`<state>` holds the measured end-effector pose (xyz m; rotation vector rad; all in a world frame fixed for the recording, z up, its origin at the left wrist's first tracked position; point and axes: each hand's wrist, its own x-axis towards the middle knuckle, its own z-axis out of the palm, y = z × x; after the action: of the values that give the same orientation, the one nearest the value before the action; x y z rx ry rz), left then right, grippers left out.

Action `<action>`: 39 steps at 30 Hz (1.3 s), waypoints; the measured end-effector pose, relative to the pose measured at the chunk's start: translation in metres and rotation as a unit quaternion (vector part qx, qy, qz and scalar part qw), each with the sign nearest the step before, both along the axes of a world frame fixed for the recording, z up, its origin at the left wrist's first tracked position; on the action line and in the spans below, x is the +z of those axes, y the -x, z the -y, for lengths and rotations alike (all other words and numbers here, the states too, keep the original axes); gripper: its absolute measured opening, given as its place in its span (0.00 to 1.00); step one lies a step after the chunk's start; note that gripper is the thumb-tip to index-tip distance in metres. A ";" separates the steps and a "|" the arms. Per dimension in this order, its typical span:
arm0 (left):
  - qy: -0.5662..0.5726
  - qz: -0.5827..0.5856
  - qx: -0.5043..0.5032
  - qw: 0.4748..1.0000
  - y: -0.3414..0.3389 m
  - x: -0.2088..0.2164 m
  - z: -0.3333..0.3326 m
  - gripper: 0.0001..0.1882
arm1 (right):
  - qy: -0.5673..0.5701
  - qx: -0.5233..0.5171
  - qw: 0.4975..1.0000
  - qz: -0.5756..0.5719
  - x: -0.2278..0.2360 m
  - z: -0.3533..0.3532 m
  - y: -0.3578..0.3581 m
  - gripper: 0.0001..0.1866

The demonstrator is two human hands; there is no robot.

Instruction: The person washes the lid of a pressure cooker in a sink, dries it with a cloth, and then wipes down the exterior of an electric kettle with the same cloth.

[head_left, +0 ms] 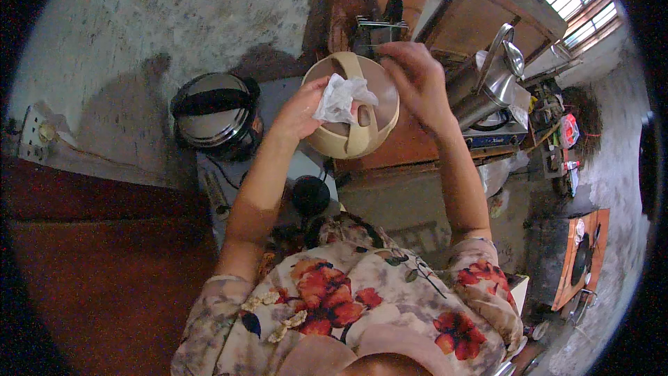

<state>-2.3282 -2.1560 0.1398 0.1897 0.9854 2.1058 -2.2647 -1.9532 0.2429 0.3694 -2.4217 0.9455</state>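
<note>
A round beige vessel or lid (330, 141) with a broad beige strap-like handle and a grey oval on it is in the middle, above a brown surface. My left hand (303, 110) reaches to its left side, closed on a crumpled white tissue or thin cloth (341, 97) that lies against the handle. Whether those fingers also grip the handle is hidden. My right hand (419, 83) is just past the vessel's right rim, its fingers bent and apart, with nothing visible in them. The rack (381, 31) with dark-handled tools stands beyond its fingertips.
At left, a shiny pot with a black-handled lid (214, 115) stands on a grey surface (275, 90). A tall metal kettle (480, 83) sits on a gas stove (497, 136) at right. A wall socket (38, 136) with a cord is at far left. Lower right holds a wooden-edged table (567, 264).
</note>
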 end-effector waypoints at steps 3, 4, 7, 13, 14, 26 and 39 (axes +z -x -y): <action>-0.032 0.016 0.014 0.999 -0.005 0.000 -0.002 0.13 | 0.012 -0.052 0.995 0.087 -0.053 -0.026 0.036 0.16; -0.032 0.041 0.047 0.998 -0.012 0.007 -0.001 0.13 | 0.004 -0.049 0.991 0.128 -0.063 -0.029 0.042 0.16; -0.001 -0.007 0.145 0.989 -0.031 0.002 0.017 0.17 | 0.046 -0.026 0.979 0.196 -0.064 0.000 0.039 0.23; -0.066 -0.033 0.380 0.922 -0.015 -0.043 0.075 0.18 | 0.031 -0.047 0.975 0.214 -0.074 0.021 0.036 0.27; 0.044 -0.062 0.452 0.889 -0.013 -0.022 0.066 0.11 | 0.001 -0.052 0.986 0.155 -0.088 0.014 0.039 0.25; 0.299 -0.697 0.115 0.642 0.039 -0.034 0.020 0.14 | 0.063 -0.058 0.980 0.179 -0.110 0.012 0.042 0.24; 0.247 -0.780 0.051 0.573 0.036 -0.001 0.008 0.05 | 0.123 -0.020 0.971 0.205 -0.101 0.016 0.042 0.18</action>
<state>-2.3640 -2.1635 0.1392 1.9265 2.4818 1.1456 -2.3068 -1.9694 0.1423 0.0343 -2.6132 1.3998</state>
